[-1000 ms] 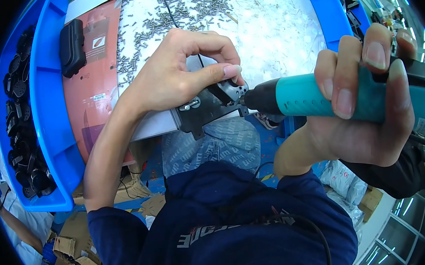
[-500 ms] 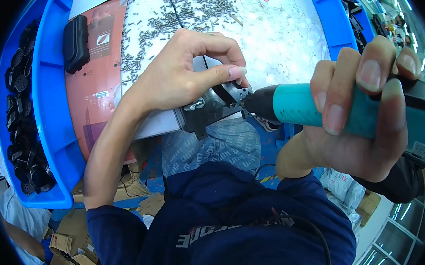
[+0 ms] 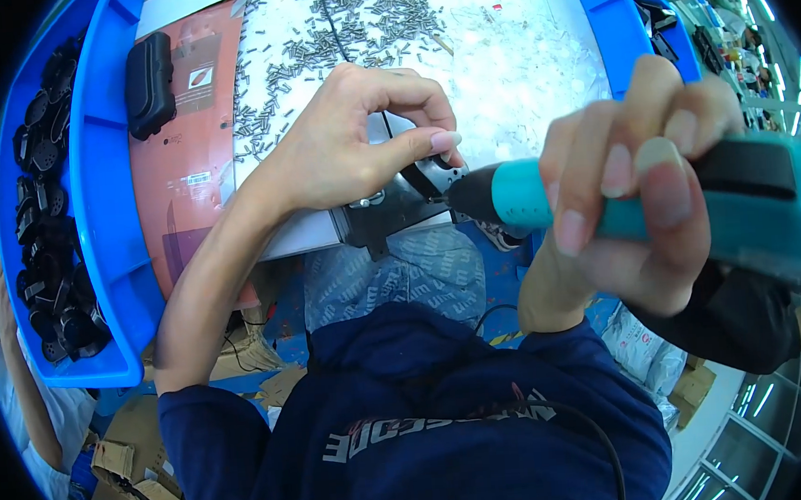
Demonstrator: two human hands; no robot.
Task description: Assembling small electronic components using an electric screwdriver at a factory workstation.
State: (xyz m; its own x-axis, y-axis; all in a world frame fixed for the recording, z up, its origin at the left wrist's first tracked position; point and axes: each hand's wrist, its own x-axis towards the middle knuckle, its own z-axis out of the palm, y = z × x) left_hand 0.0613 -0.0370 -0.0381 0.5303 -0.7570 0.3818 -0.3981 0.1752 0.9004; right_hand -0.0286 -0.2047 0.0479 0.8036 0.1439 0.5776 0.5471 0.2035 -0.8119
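My left hand (image 3: 356,142) grips a small black part (image 3: 396,211) at the near edge of the white worktop (image 3: 518,65), thumb and fingers pinched over its top. My right hand (image 3: 629,197) is wrapped around a teal electric screwdriver (image 3: 602,203) held level, its dark nose touching the black part from the right. A heap of several small silver screws (image 3: 347,17) lies scattered just beyond my left hand.
A blue bin (image 3: 105,215) on the left holds several black parts (image 3: 41,229). A black oblong case (image 3: 149,82) rests on an orange board (image 3: 189,153). Another blue bin (image 3: 616,12) stands at the right. Cardboard boxes (image 3: 128,464) lie on the floor.
My right hand with the screwdriver has come closer to the camera and shifted a little right. My left hand keeps its hold on the black part.
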